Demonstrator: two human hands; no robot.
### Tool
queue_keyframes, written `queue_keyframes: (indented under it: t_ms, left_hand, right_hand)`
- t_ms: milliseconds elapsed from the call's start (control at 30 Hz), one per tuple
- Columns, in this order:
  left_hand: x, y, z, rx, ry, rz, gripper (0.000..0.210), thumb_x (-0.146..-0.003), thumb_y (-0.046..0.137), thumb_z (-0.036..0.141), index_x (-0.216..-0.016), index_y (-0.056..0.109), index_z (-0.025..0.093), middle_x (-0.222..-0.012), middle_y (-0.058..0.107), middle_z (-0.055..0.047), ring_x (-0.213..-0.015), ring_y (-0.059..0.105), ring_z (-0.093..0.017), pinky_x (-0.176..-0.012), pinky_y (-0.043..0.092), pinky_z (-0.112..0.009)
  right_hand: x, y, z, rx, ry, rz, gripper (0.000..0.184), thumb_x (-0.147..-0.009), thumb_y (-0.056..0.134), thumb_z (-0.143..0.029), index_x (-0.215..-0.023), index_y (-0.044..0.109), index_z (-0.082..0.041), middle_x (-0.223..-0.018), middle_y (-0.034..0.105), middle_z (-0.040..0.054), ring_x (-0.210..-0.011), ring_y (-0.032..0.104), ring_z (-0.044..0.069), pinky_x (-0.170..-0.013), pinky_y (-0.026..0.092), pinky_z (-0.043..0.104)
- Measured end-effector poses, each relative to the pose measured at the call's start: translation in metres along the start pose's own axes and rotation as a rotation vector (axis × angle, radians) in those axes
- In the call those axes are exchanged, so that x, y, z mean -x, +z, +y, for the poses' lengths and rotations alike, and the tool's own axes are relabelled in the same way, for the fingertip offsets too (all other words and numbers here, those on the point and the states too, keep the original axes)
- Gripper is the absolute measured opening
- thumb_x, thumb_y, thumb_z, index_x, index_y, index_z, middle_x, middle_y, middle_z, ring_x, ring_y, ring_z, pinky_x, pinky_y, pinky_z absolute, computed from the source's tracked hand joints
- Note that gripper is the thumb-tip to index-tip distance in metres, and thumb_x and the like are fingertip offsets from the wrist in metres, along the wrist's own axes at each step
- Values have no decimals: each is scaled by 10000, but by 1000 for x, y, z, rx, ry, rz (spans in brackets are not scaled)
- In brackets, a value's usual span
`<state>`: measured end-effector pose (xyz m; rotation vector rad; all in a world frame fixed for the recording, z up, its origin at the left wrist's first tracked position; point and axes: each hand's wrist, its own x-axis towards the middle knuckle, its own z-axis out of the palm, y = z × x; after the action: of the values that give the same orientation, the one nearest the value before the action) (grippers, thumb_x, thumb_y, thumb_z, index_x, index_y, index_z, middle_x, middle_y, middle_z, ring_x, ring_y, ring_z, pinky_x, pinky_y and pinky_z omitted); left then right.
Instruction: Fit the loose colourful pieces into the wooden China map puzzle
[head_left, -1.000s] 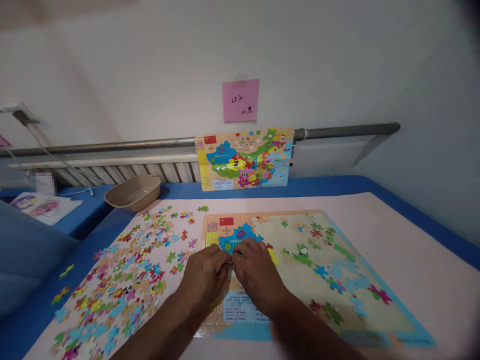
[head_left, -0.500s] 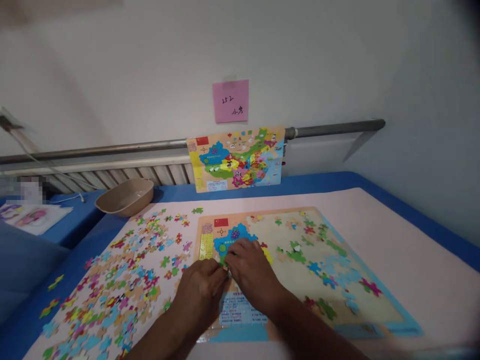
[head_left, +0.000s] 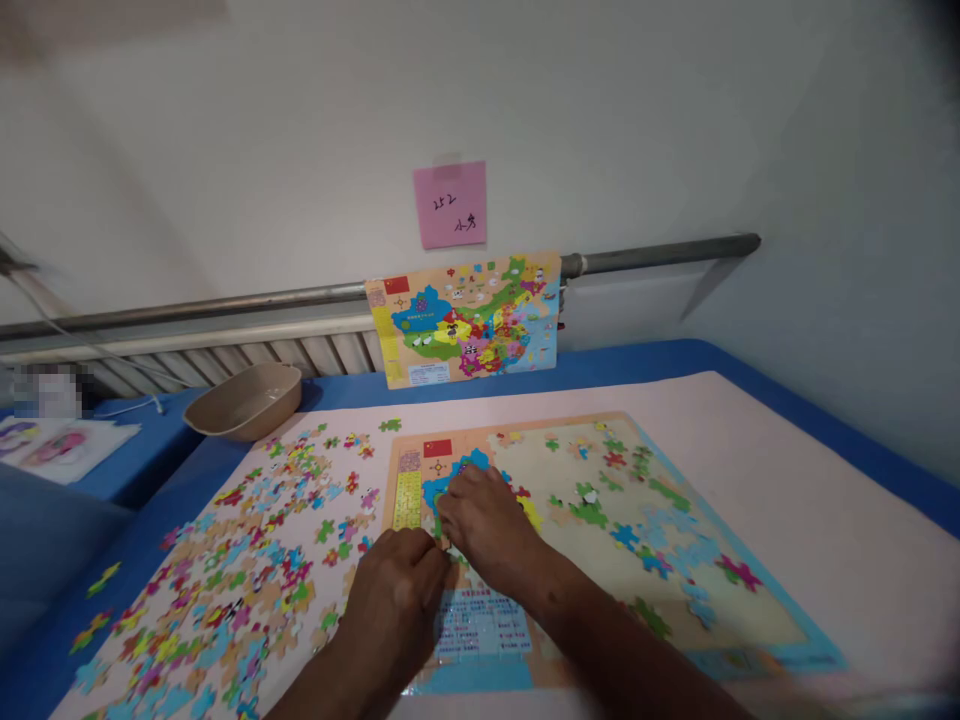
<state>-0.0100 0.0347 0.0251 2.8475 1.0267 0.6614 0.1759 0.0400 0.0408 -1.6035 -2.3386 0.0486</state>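
Note:
A map jigsaw puzzle [head_left: 491,648] lies partly assembled in its tray on the pink sheet. My right hand [head_left: 487,525] is closed over its left part, fingertips down beside the blue region. Just below and left, my left hand [head_left: 401,580] is closed too, its fingertips almost meeting those of the right. A small tan and green puzzle piece [head_left: 444,543] shows between the fingertips; most of it is hidden. Assembled parts include the yellow strip [head_left: 408,498], the flag corner and the text panel. Loose blue pieces [head_left: 679,540] lie on the tray's right side.
Many loose puzzle pieces [head_left: 247,560] spread across the sheet at left. A tan plastic basin [head_left: 244,405] stands at the back left. A printed reference map [head_left: 465,320] hangs from the wall pipe [head_left: 667,252], under a pink note [head_left: 450,205].
Both hands stay at nearly the same spot on the puzzle. My right fingers have shifted slightly, and the view has moved a little.

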Motion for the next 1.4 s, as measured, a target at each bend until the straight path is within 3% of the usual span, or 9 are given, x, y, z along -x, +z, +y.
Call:
queue_keyframes:
  t_ms: [267,367,567,633,733,1000,1100,1267,1400]
  left_hand:
    - [1,-2,-1,-139,118,48,243,-834,518,-19,-785,596,206,-753,624,-52,-681,571,-222,-642,432,-376]
    - [-3,-6,0,-121,84,39,231,-874,496,10,-791,588,206,-756,622,-60,-700,580,-219,-640,434,-351]
    - [-11,-17,-10,209,-230,116,227,-995,453,152,-839,608,209,-776,659,-26,-689,625,-153,-646,442,-280]
    - [-10,-22,-17,241,-266,129,231,-990,456,179,-862,646,207,-804,687,-27,-735,655,-159,-690,459,-291]
    - [-6,-28,-24,318,-343,102,219,-951,499,217,-829,681,210,-797,700,-16,-745,653,-164,-707,459,-297]
    - [6,-32,-15,669,-788,-4,215,-847,615,367,-715,665,205,-663,646,15,-645,578,-153,-585,403,-252]
    - [8,-40,1,620,-682,-8,206,-862,609,346,-717,667,212,-666,636,17,-632,566,-147,-587,395,-249]
    - [-6,-44,42,391,-123,37,216,-944,520,163,-792,661,226,-742,666,12,-669,627,-144,-625,414,-258]
    - [-33,-24,75,134,172,163,203,-873,551,113,-704,585,220,-674,612,-12,-582,580,-189,-557,382,-318]
  right_hand:
    - [-9,-8,5,-28,-5,-75,85,-1005,741,-232,-923,728,-218,-959,706,32,-987,549,240,-792,273,370]
    - [-8,-8,6,-35,-12,-82,82,-1016,730,-229,-934,722,-223,-971,703,28,-1000,547,240,-811,271,373]
    - [-7,-10,5,-42,-31,-84,91,-1031,707,-228,-941,712,-220,-985,695,28,-1001,538,236,-828,273,374]
    - [-7,-11,5,-38,-31,-82,119,-1042,689,-222,-925,709,-214,-974,693,32,-985,534,237,-825,273,374]
    - [-7,-12,3,-34,-28,-78,171,-1058,664,-206,-891,701,-205,-944,689,33,-967,534,235,-820,272,374]
    - [-9,-20,-1,-44,-34,-51,201,-1059,663,-208,-860,682,-192,-937,686,33,-943,528,237,-822,284,381]
    - [-5,-41,0,-77,2,12,172,-1054,661,-192,-882,673,-194,-953,678,36,-962,526,244,-840,307,380]
    - [34,-87,20,-406,40,344,120,-1035,613,-180,-930,661,-210,-928,668,18,-932,561,221,-850,377,343]
    - [83,-100,50,-507,292,503,171,-1045,535,-279,-952,669,-225,-939,673,23,-879,598,218,-790,414,334]
